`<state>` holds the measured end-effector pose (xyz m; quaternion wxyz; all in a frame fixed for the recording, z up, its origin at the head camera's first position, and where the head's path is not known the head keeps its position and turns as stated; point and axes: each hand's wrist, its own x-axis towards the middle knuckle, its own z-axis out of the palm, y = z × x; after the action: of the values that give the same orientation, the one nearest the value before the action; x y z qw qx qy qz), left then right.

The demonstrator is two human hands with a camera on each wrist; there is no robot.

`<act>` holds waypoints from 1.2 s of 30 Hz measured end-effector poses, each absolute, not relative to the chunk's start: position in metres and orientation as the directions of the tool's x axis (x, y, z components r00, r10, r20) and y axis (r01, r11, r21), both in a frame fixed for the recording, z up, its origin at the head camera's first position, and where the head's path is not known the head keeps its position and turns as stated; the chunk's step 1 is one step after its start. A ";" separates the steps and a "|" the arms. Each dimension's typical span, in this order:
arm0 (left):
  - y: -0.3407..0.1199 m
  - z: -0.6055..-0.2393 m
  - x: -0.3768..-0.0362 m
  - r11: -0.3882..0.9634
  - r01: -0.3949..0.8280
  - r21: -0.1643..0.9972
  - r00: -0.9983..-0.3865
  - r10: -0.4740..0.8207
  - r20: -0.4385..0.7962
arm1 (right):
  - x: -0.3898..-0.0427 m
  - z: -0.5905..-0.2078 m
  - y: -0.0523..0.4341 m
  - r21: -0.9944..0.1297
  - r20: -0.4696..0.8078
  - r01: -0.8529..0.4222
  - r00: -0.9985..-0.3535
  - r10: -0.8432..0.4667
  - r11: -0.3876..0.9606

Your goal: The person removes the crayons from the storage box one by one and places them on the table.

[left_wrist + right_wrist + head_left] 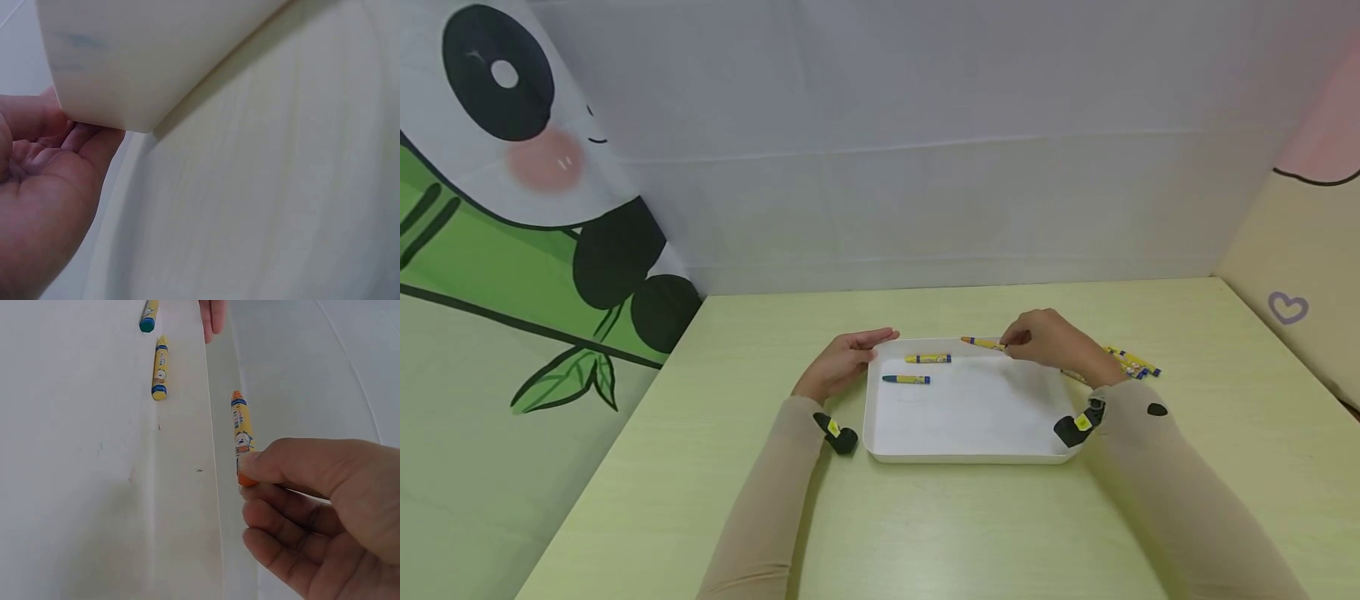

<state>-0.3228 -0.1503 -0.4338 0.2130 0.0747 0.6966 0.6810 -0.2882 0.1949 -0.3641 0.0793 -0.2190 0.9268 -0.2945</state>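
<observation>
Two beige sleeves come up from the near edge of the head view and end at the hands, one at each side of the white tray point(962, 417). At the tray's far left corner the left hand point(842, 365) lies with fingers nearly straight, touching the outer wall; the left wrist view shows the fingertips tucked against and partly under that corner, though how firmly they press cannot be told. Over the tray's far rim the right hand point(1051, 340) pinches an orange crayon point(981, 342) between thumb and forefinger, the other fingers loosely curled below; the right wrist view shows the crayon's rear end hidden inside the pinch and its tip pointing away along the rim. Inside the tray, near its far left corner, lie a yellow crayon point(928, 358) and, just nearer than it, a blue-green crayon point(906, 379), apart from each other; the rest of the tray floor is bare white. Beyond the tray's right side a small heap of crayons point(1131, 362) rests on the tabletop point(925, 525), partly covered by the right wrist, so their number is unclear. Open tabletop surrounds the tray on its near, left and far right sides, bounded by cloth panels behind and beside.
</observation>
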 end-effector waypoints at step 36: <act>-0.150 -0.428 -0.318 0.077 -0.182 0.980 -0.902 0.385 -0.197 | -0.266 -0.382 0.256 -0.567 0.058 -0.289 -0.948 -0.312 0.771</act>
<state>-0.3179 -0.1498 -0.4283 0.2097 0.0722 0.7031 0.6756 -0.2663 0.2562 -0.3821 0.0197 -0.1597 0.9409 -0.2981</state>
